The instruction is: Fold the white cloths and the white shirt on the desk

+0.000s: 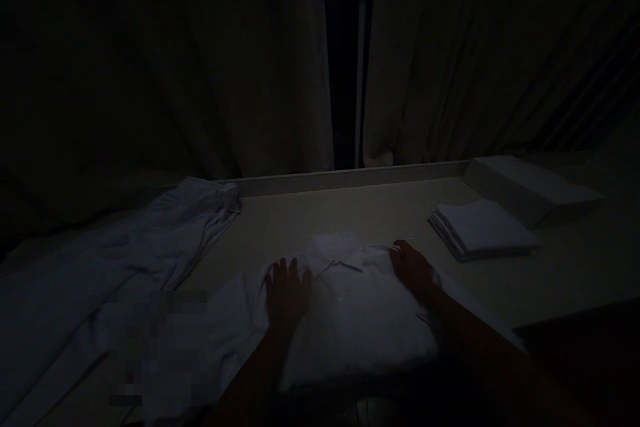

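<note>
Although dim, the view showed a white collared cloth shirt (pixel 360 320) on the pale flat table (pixel 320 213). Left hand (pixel 289 290) lay on one shoulder, fingers spread; right hand (pixel 413 270) touched the other, grip unclear. Uneven pulling could've skewed the collar.

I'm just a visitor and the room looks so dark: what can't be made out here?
All in the head view:
- Whether the right hand pinches the shirt: too dark.
- The left hand's palm: faces away.
- Part of the shirt's sleeve: behind the right forearm.
- The clothes heap's far left end: cut off by the picture's edge.
- What's beyond the window: darkness.
</note>
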`<state>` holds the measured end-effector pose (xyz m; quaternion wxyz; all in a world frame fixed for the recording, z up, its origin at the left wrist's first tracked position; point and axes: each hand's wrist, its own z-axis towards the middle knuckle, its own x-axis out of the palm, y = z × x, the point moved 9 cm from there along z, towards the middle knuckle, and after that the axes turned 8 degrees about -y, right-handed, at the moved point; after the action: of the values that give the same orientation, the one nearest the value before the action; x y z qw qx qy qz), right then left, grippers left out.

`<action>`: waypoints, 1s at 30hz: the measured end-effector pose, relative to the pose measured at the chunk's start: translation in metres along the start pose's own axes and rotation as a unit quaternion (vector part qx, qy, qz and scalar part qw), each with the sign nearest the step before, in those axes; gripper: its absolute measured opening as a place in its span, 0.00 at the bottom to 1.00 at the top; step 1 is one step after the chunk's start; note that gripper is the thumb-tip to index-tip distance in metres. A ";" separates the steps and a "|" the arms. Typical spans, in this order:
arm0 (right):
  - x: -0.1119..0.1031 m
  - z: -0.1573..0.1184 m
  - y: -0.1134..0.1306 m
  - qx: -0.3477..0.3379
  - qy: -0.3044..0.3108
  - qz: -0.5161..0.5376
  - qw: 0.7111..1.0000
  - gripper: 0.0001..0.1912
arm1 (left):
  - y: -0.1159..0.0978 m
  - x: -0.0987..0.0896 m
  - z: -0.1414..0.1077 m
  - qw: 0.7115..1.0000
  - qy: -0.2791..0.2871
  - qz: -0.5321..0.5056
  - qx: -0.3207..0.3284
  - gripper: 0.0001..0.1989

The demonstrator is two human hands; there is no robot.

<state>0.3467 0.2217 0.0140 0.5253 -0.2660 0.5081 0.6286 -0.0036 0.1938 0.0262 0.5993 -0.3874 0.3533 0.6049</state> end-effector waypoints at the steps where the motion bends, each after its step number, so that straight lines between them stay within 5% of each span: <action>1: 0.001 0.000 0.000 -0.002 0.010 -0.001 1.000 0.20 | 0.000 0.000 0.000 1.000 -0.006 0.005 0.001 0.28; 11: 0.001 -0.007 0.017 -0.105 -0.009 -0.087 0.991 0.11 | 0.003 0.004 -0.011 1.000 -0.022 -0.016 -0.012 0.29; 15: -0.008 -0.005 0.018 -0.104 -0.025 -0.058 0.993 0.09 | 0.030 0.011 -0.007 0.993 0.011 -0.109 -0.047 0.27; 18: -0.025 0.001 0.017 -0.099 -0.032 0.000 0.995 0.12 | 0.068 0.003 0.014 0.986 0.010 -0.152 -0.070 0.27; 21: -0.048 0.008 0.016 -0.099 -0.027 0.069 0.992 0.17 | 0.091 0.006 0.032 0.982 0.080 -0.161 -0.051 0.24; 26: -0.079 0.012 0.014 -0.118 0.023 0.149 0.981 0.20 | 0.096 0.014 0.038 0.967 0.150 -0.202 -0.047 0.12; 30: -0.101 0.015 -0.002 -0.075 0.049 0.207 0.974 0.19 | 0.097 -0.007 0.052 0.957 0.136 -0.252 -0.053 0.12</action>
<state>0.3828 0.1963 0.1059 0.3369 -0.2244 0.5290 0.7459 -0.1026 0.2337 0.0524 0.6570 -0.5739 0.2898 0.3936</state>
